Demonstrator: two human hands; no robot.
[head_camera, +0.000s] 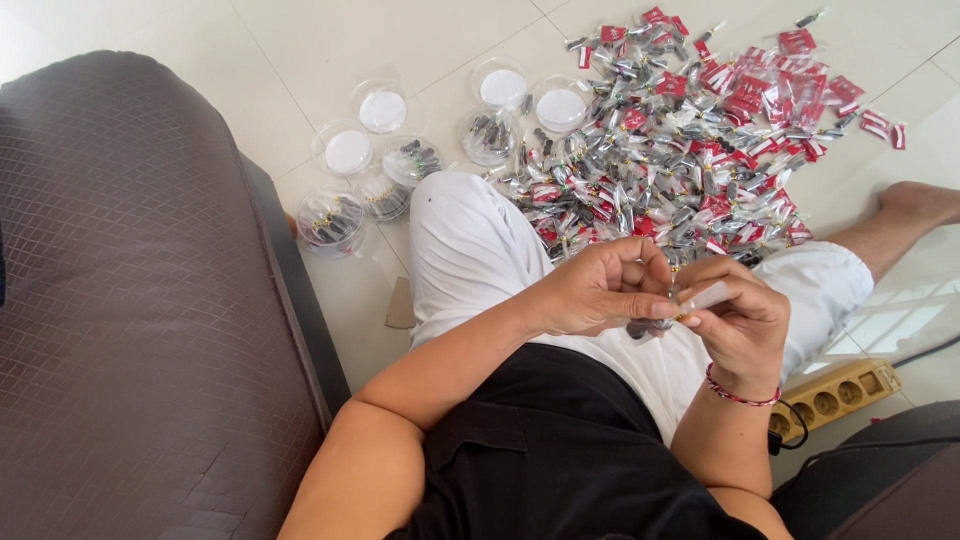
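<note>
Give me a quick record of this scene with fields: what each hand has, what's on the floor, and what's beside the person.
left hand: fingers curled, meeting the right hand over the lap, pinching a small item
right hand: holds a small clear packet; red bracelet on the wrist
floor: tiled, with a big pile of packets, clear with red tops
tubs: round, clear, some holding small dark parts, some shut with white lids
left side: brown cushion
right side: yellow power strip

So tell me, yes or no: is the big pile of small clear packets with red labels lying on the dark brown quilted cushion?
No, the pile of small clear packets with red labels lies on the white tiled floor, apart from the dark brown quilted cushion.
</note>
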